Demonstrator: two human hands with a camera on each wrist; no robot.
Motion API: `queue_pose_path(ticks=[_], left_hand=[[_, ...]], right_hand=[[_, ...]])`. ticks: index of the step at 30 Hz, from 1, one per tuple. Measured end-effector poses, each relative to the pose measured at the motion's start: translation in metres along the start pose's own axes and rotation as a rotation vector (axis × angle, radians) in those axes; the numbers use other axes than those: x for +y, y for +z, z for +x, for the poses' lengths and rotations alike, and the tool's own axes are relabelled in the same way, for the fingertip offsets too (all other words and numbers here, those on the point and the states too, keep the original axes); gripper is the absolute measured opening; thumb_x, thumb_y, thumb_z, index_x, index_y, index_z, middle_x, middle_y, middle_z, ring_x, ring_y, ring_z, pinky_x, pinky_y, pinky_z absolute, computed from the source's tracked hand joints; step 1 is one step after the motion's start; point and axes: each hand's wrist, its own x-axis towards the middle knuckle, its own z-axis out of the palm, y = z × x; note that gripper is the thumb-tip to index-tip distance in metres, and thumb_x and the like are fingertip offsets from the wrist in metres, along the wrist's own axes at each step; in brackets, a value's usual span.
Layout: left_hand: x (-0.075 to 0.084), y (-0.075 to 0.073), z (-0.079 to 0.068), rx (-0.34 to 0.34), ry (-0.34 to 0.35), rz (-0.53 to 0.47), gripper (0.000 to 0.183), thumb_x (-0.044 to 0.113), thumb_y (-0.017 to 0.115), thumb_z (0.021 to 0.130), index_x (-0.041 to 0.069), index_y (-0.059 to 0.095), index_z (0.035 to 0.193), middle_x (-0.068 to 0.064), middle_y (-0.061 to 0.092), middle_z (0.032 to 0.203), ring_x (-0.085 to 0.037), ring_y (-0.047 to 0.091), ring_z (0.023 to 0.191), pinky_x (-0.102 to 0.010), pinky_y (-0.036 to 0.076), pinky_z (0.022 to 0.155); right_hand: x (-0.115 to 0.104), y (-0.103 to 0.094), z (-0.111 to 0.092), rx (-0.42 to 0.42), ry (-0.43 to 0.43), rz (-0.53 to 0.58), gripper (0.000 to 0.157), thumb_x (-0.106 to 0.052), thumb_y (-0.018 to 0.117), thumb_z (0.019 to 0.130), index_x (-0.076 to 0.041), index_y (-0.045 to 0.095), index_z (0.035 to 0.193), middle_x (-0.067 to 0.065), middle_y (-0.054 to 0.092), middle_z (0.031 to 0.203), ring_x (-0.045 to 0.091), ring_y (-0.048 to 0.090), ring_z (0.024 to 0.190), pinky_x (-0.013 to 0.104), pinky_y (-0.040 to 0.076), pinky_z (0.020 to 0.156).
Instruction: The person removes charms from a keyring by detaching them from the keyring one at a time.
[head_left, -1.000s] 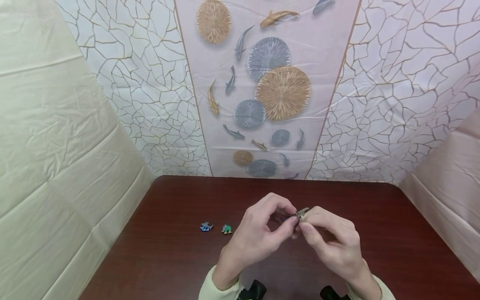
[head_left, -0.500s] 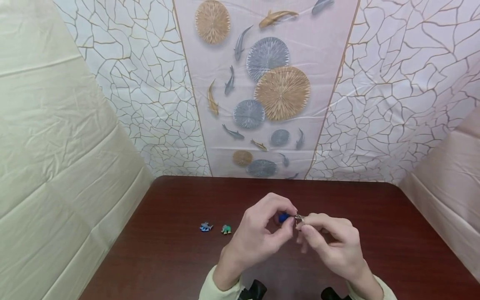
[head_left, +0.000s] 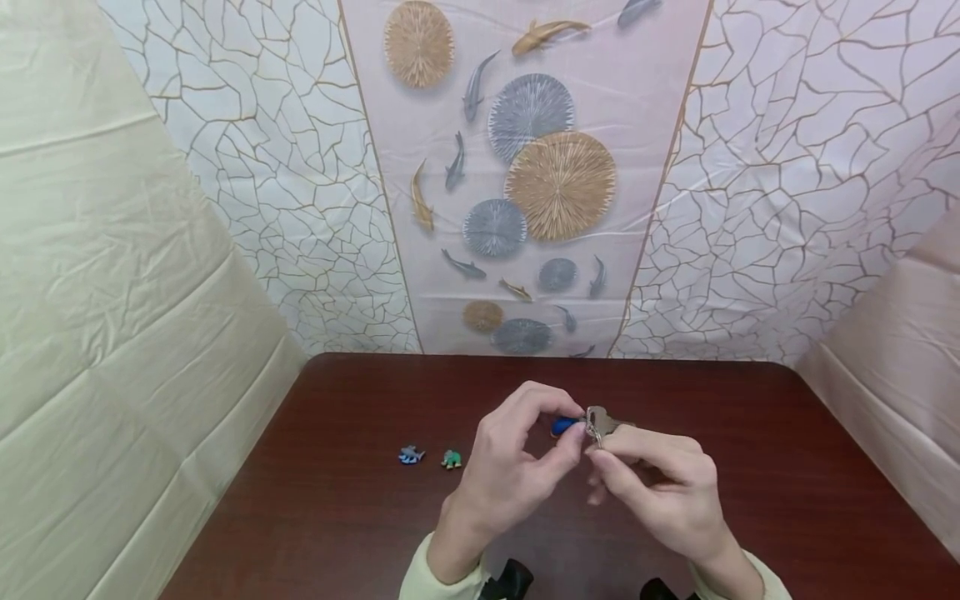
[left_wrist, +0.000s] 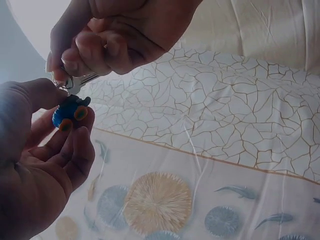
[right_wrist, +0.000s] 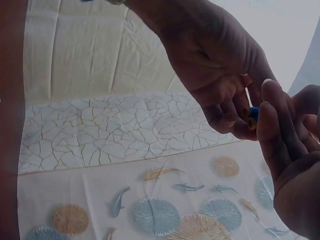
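Observation:
My left hand (head_left: 510, 475) pinches a small blue toy figure (left_wrist: 67, 114) with orange, green-centred round ends between thumb and fingers. The toy is mostly covered by those fingers in the head view and shows as a bit of blue and orange in the right wrist view. Just right of it, my right hand (head_left: 667, 483) grips a metal ring (head_left: 593, 435) between thumb and index finger. A silver key (head_left: 604, 421) sticks out above the right fingers, close to the ring. Whether toy and ring are joined is hard to tell.
Left of the hands, two small toy figures stand on the dark red-brown table (head_left: 337, 517): a grey-blue one (head_left: 410, 454) and a green one (head_left: 451, 459). Patterned cloth (head_left: 555, 187) hangs behind the table, with plain pale cloth (head_left: 135, 333) at the sides.
The key has come into clear view above the right fingers. Both hands have shifted slightly left, and the blue toy, hidden at first, now shows between the left fingers.

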Motion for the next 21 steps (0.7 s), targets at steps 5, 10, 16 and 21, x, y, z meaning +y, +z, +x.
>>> queue_pose_path(ticks=[5, 10, 16, 21], left_hand=[[0.0007, -0.002, 0.0006, -0.029, 0.027, 0.034, 0.016, 0.0, 0.067, 0.087, 0.007, 0.066, 0.101, -0.002, 0.063, 0.097, -0.007, 0.061, 0.085, -0.009, 0.05, 0.074], [0.001, -0.0042, 0.0005, -0.06, 0.06, 0.085, 0.016, 0.001, 0.067, 0.087, 0.009, 0.069, 0.1, -0.002, 0.061, 0.098, -0.007, 0.062, 0.086, -0.009, 0.05, 0.074], [0.0018, -0.0063, 0.0003, -0.078, 0.108, 0.093, 0.016, 0.0, 0.066, 0.086, 0.01, 0.068, 0.098, -0.001, 0.059, 0.098, -0.006, 0.06, 0.084, -0.007, 0.047, 0.074], [0.0019, -0.0063, 0.0008, -0.07, 0.151, 0.092, 0.015, -0.001, 0.067, 0.086, 0.008, 0.068, 0.098, -0.003, 0.058, 0.098, -0.008, 0.062, 0.084, -0.007, 0.048, 0.077]], right_hand=[[0.0036, 0.0025, 0.002, -0.012, -0.056, 0.023, 0.006, 0.016, 0.059, 0.087, 0.018, 0.064, 0.09, 0.017, 0.063, 0.072, 0.016, 0.064, 0.057, 0.019, 0.051, 0.049], [0.0072, 0.0028, 0.0031, -0.015, -0.117, 0.009, 0.006, 0.016, 0.06, 0.086, 0.021, 0.062, 0.084, 0.018, 0.064, 0.073, 0.017, 0.065, 0.06, 0.019, 0.052, 0.052], [0.0085, 0.0024, 0.0027, -0.05, -0.137, -0.042, 0.016, 0.013, 0.054, 0.091, 0.017, 0.059, 0.076, 0.014, 0.062, 0.07, 0.016, 0.062, 0.062, 0.02, 0.05, 0.058], [0.0071, 0.0023, -0.0024, -0.034, -0.052, -0.044, 0.015, 0.012, 0.052, 0.092, 0.015, 0.055, 0.078, 0.01, 0.057, 0.064, 0.009, 0.057, 0.052, 0.012, 0.045, 0.049]])
